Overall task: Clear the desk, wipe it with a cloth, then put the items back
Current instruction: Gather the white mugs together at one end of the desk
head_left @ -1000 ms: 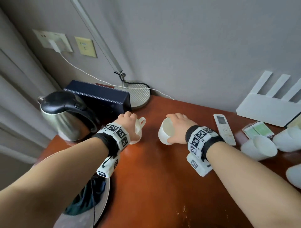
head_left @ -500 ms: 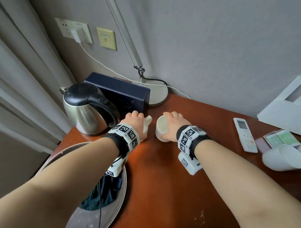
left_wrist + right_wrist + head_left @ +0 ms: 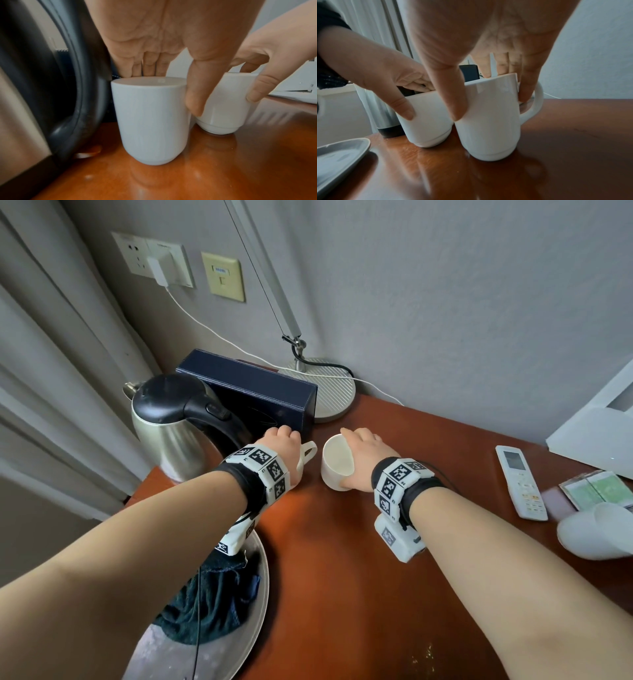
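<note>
Two white mugs stand side by side on the red-brown desk (image 3: 342, 594), in front of the dark blue box (image 3: 253, 392). My left hand (image 3: 291, 446) grips the left mug (image 3: 150, 119) from above, thumb (image 3: 197, 88) on its right side and fingers behind the rim. This mug's handle (image 3: 310, 450) pokes out to the right. My right hand (image 3: 356, 460) grips the right mug (image 3: 337, 465) in the same way, thumb (image 3: 452, 94) on the left side, fingers by the handle (image 3: 536, 100). In the right wrist view the mugs (image 3: 489, 119) nearly touch.
A steel kettle (image 3: 171, 422) stands just left of the left mug. A lamp base (image 3: 332, 392) sits behind. A grey tray (image 3: 212, 655) with a dark cloth (image 3: 209, 601) lies at the front left. A remote (image 3: 520, 482), sachets (image 3: 596, 487) and another white cup (image 3: 596, 530) lie at the right.
Both hands have carried their mugs left and back toward the kettle and box, and the mugs are closer together. The head view has swung left.
</note>
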